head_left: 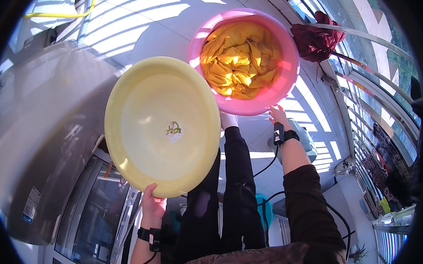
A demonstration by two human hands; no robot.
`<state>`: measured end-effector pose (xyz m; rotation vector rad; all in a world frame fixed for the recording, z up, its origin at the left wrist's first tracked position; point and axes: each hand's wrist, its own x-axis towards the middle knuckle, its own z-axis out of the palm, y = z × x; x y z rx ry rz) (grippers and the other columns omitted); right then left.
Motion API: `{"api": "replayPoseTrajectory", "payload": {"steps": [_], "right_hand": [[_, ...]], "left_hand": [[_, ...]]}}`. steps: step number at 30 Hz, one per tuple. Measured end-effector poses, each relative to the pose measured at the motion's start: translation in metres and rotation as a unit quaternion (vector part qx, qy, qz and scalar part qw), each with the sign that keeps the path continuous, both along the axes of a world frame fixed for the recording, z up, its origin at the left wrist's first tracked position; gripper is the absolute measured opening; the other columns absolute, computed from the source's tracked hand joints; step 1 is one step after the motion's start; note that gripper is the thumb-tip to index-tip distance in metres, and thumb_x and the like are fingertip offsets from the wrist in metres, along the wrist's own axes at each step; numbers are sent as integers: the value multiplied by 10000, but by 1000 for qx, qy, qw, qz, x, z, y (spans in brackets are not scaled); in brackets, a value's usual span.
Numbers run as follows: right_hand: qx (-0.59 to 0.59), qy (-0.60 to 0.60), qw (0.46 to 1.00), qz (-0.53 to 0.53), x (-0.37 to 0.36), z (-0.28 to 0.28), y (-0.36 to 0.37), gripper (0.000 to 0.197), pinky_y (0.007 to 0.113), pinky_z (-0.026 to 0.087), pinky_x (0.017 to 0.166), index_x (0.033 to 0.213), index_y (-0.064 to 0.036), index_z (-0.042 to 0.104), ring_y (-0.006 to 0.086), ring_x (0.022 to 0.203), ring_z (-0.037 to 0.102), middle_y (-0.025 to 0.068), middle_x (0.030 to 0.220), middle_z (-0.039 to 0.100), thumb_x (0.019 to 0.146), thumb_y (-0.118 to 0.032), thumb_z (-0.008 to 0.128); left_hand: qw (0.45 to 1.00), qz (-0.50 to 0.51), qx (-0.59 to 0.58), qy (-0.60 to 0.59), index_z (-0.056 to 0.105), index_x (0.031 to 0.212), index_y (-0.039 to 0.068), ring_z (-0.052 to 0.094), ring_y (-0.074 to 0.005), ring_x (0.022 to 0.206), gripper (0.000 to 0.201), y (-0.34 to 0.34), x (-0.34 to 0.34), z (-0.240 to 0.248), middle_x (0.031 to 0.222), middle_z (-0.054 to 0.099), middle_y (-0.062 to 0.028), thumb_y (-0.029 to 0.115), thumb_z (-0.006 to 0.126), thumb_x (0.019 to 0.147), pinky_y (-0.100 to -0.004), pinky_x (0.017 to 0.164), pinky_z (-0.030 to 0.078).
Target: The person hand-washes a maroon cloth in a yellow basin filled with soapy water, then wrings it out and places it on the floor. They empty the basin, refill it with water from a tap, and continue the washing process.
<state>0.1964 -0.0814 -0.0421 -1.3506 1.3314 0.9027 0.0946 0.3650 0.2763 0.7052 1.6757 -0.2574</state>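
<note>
Left of the pink basin, the left hand has its grip pinching the pale-yellow basin (one rim edge only, so it might tip or slip). The right hand, loosely spread, is beside the pink basin, which holds yellow cloth.

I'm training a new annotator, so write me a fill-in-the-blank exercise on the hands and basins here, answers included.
1. The left hand grips the nearer basin, whose colour is pale ____.
2. The farther basin, which holds bunched cloth, is ____.
3. The hand closest to the farther basin is the person's ____ one.
4. The wrist straps are ____.

Missing words: yellow; pink; right; black.
</note>
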Motion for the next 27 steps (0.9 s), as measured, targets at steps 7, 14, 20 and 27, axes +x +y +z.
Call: {"api": "replayPoseTrajectory", "payload": {"steps": [7,14,20,27], "right_hand": [[-5,-7,998,59,-2,142,29,495,311,454,780,1286,-64,425,172,956,604,74,1090,587,877,-265,616],[233,-36,966,103,64,337,96,701,371,440,883,1268,-87,444,190,1061,546,93,1166,576,903,-671,317],[141,-102,957,231,121,464,136,629,406,451,898,1352,-122,385,205,1087,552,79,1224,557,912,-562,474],[119,-251,949,153,150,557,137,440,369,532,808,1239,-54,488,245,999,624,98,1132,609,844,-193,622]], "left_hand": [[999,2,5,-32,529,1082,47,565,-121,673,269,-6,4,38,862,590,-21,104,582,825,-230,472,383],[988,-131,1,-78,559,1046,7,573,-114,702,275,2,14,98,872,605,-51,72,627,787,-238,472,398],[948,-210,66,-229,564,1108,-54,626,-192,912,375,13,59,173,1020,643,-119,49,623,753,-296,787,497],[866,-229,-6,-445,508,1221,-38,598,-185,981,483,42,115,274,1111,616,-130,148,677,809,-306,862,473]]}}
